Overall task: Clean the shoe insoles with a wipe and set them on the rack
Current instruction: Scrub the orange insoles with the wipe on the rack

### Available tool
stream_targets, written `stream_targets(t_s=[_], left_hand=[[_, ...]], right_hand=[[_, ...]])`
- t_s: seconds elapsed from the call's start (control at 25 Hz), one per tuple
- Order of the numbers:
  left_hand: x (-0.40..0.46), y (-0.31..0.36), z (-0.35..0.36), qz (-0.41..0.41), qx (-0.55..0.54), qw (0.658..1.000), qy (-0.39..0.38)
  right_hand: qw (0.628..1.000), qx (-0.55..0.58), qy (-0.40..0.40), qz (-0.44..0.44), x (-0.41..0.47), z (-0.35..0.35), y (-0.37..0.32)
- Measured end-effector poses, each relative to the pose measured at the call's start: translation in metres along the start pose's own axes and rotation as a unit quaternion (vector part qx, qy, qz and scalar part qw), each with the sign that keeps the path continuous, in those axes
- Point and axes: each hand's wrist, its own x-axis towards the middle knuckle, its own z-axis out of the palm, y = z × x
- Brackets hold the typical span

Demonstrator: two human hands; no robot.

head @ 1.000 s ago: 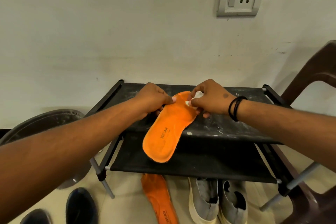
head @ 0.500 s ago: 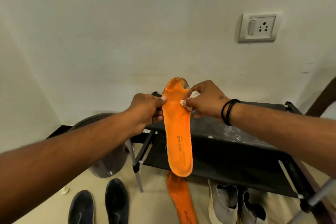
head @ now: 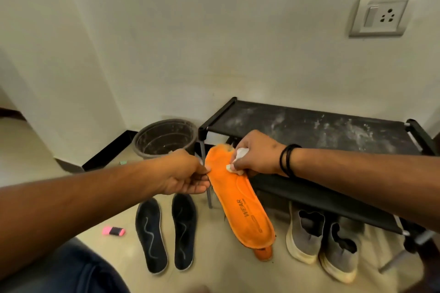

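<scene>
Orange insole [head: 240,200] lowered off rack [head: 309,126], left hand [head: 188,173] pinching, wipe [head: 238,159] pressed

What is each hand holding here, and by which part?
Left hand pinches the orange insole by its side edge near the upper end; right hand holds a crumpled white wipe against it.

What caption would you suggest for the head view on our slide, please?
Left hand holds an orange insole while the right hand rubs it with a wipe.

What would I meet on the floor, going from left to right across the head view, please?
Pink eraser → dark insole pair → orange insole on the floor → grey shoes.
</scene>
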Motion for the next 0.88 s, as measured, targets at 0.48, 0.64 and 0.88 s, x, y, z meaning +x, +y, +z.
stream_targets(t_s=[0.48,0.64,0.88], left_hand=[[0.121,-0.117,0.041,-0.131,0.235,0.963,-0.009],[0.168,-0.137,0.069,-0.114,0.243,0.962,0.048],[0.241,-0.147,0.072,-0.089,0.256,0.958,0.092]], right_hand=[[0.974,-0.071,-0.132,0.171,0.056,0.132,0.097],[0.976,-0.137,-0.077,0.151,0.082,0.158,0.137],[0.980,-0.026,-0.012,0.197,0.121,0.188,0.194]])
